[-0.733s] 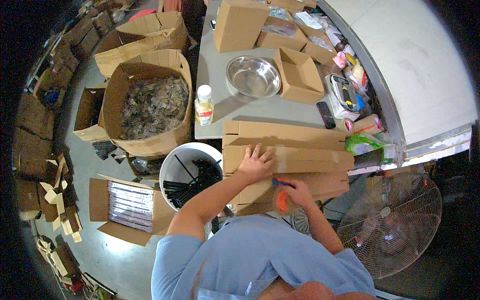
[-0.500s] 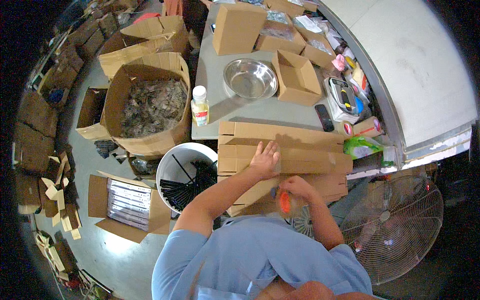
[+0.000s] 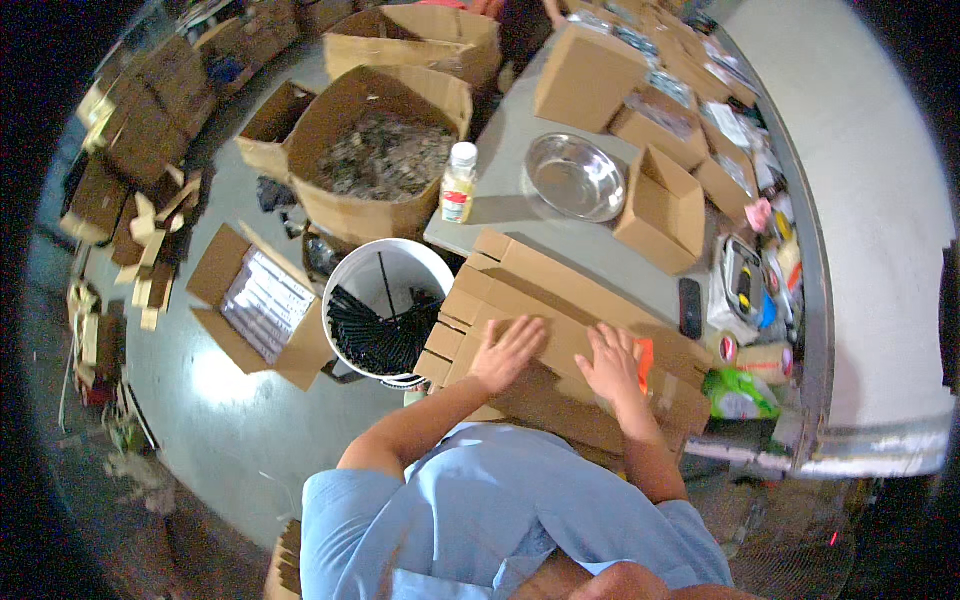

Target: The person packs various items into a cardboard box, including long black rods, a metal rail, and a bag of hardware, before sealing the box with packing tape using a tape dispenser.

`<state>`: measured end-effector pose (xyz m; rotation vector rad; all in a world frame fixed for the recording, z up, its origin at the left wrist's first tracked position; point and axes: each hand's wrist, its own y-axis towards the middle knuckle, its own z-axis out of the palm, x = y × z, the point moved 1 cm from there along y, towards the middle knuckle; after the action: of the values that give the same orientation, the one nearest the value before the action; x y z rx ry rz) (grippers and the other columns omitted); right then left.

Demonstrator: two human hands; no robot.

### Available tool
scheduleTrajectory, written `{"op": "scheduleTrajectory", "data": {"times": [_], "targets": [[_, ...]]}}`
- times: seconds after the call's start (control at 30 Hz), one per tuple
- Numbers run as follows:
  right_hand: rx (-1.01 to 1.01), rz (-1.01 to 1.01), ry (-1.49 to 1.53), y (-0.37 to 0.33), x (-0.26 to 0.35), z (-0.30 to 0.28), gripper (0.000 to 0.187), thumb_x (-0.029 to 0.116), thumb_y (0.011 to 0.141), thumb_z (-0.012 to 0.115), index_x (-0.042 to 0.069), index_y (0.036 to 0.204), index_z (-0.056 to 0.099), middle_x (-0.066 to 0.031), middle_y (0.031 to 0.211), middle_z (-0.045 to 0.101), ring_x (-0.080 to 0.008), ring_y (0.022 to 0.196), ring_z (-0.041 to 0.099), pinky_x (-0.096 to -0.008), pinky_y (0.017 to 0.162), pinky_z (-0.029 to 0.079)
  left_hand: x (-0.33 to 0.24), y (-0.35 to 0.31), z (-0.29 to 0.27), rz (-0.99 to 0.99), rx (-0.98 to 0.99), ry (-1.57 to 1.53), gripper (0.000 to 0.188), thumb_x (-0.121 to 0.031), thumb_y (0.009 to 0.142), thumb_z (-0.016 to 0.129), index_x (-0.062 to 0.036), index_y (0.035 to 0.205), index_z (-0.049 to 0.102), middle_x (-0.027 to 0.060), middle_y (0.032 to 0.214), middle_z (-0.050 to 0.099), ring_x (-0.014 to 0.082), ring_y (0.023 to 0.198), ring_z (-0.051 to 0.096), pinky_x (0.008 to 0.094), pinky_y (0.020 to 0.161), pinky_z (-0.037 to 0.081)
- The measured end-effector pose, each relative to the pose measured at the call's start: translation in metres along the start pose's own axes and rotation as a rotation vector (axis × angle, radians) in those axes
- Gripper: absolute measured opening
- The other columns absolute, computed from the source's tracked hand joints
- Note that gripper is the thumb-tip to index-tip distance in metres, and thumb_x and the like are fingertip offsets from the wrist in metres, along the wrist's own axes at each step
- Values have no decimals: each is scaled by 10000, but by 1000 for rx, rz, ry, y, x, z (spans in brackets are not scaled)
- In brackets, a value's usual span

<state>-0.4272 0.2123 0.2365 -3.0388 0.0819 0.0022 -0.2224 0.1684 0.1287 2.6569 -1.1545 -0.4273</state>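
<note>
Across the near edge of the grey table lies a flattened cardboard box [image 3: 560, 310] with slotted flaps along its left end. My left hand [image 3: 508, 353] rests palm down on its middle, fingers stretched out. To the right of it, my right hand [image 3: 612, 364] also lies flat on the cardboard with its fingers apart. A bright orange object [image 3: 645, 358] shows just beside the right hand, partly hidden by it; its kind cannot be made out. Neither hand is gripping anything.
Left of the cardboard stands a white bucket [image 3: 335, 345] of black rods. Beyond are a capped bottle [image 3: 459, 183], a steel bowl [image 3: 575, 177] and an open carton [image 3: 662, 210]. A phone [image 3: 690, 307] and tape rolls [image 3: 765, 358] lie at right.
My right hand, which held the orange object near my body, has moved forward and opened flat on the cardboard. My left hand stays flat. The view has turned, and the cardboard now looks slanted.
</note>
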Motion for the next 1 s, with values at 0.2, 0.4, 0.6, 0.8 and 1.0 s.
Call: {"op": "scheduleTrajectory", "data": {"times": [0.2, 0.4, 0.6, 0.8, 1.0], "targets": [[386, -468, 502, 115, 40, 28, 621, 313, 902, 502, 119, 1417, 212, -218, 1375, 364, -357, 1275, 348, -394, 1049, 295, 16, -26, -19, -957, -632, -470, 731, -120, 725, 632, -21, 1335, 243, 277, 1279, 323, 376, 1213, 348, 472, 1026, 279], [728, -652, 1057, 187, 114, 42, 477, 77, 848, 576, 46, 1303, 438, -116, 1327, 449, -209, 1231, 401, -318, 1042, 285, 14, 37, -15, -1240, -643, -868, 860, -231, 674, 768, -41, 1311, 223, 247, 1217, 470, 398, 1092, 513, 414, 903, 427], [509, -572, 840, 186, 114, 58, 205, 160, 811, 628, 9, 946, 653, -137, 1030, 596, -230, 971, 551, -331, 859, 426, 11, 34, -28, -1407, -622, -706, 565, -359, 668, 745, -73, 1109, 537, 207, 1266, 425, 356, 1201, 380, 430, 978, 323], [173, -716, 546, 190, 120, 63, 363, 310, 871, 525, -1, 727, 644, -170, 816, 568, -322, 799, 535, -417, 768, 417, 23, 26, -33, -1344, -362, -375, 464, -505, 681, 677, -63, 818, 719, 161, 1242, 430, 336, 1214, 299, 460, 1005, 225], [249, -542, 728, 184, 111, 54, 274, 252, 880, 543, -15, 854, 596, -148, 887, 581, -291, 834, 551, -378, 816, 400, 31, 28, -48, -1210, -286, -422, 466, -478, 690, 688, -64, 903, 671, 126, 1138, 468, 306, 1114, 367, 443, 954, 273]]}}
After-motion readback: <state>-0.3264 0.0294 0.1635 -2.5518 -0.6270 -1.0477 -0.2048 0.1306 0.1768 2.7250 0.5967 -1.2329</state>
